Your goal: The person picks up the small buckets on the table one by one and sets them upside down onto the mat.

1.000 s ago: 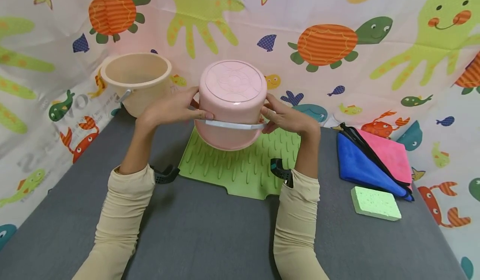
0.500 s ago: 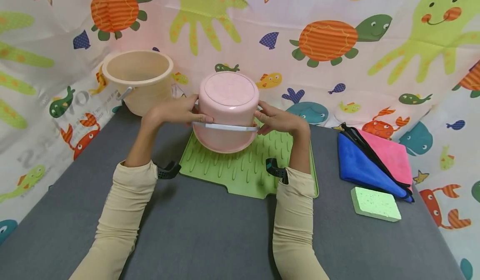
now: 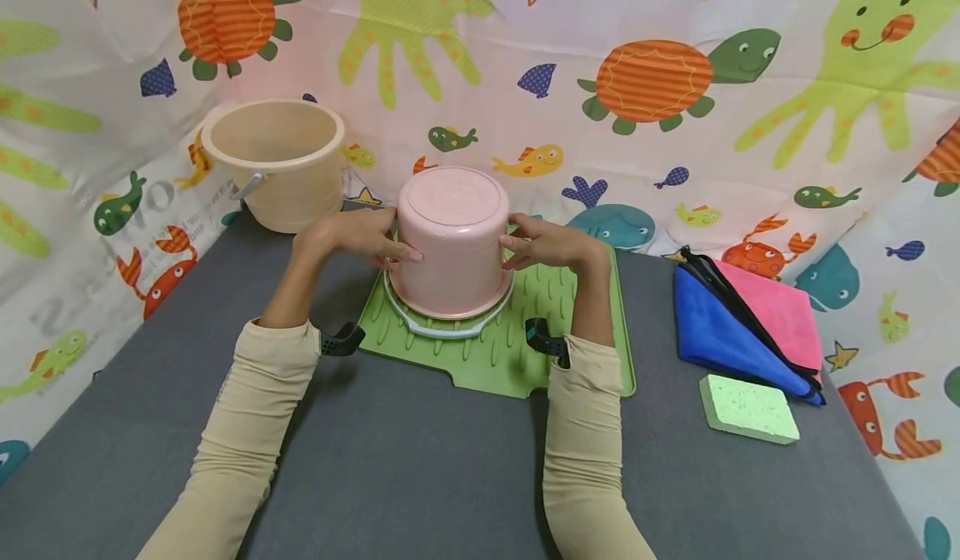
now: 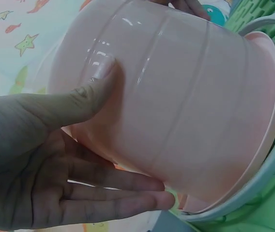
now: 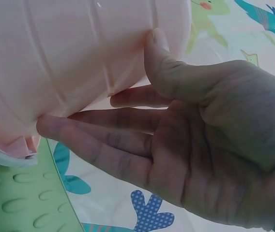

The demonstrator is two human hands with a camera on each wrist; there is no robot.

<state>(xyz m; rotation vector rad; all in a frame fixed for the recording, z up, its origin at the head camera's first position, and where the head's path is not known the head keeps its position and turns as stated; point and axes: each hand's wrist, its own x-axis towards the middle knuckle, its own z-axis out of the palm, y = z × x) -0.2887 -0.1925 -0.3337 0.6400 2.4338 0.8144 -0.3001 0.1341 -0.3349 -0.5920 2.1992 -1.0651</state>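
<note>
A pink bucket (image 3: 453,247) stands upside down on the green ribbed mat (image 3: 570,293), its rim toward the mat. Its pale handle (image 3: 442,332) lies round the front of the rim. My left hand (image 3: 360,235) holds the bucket's left side. In the left wrist view the thumb presses the wall, while the fingers (image 4: 118,186) reach along the far side. From the right, my right hand (image 3: 551,243) holds the opposite side, its thumb (image 5: 159,58) on the wall and its fingers extended toward the rim.
Back left stands a beige bucket (image 3: 262,202), upright with its handle down. On the right lie folded blue and pink cloths (image 3: 720,327) and a light green sponge (image 3: 748,410). A printed curtain (image 3: 480,52) hangs behind the grey table (image 3: 420,460).
Both hands have lowered the pink bucket onto the mat, and it has turned more upright. The handle has dropped from across its side to the rim.
</note>
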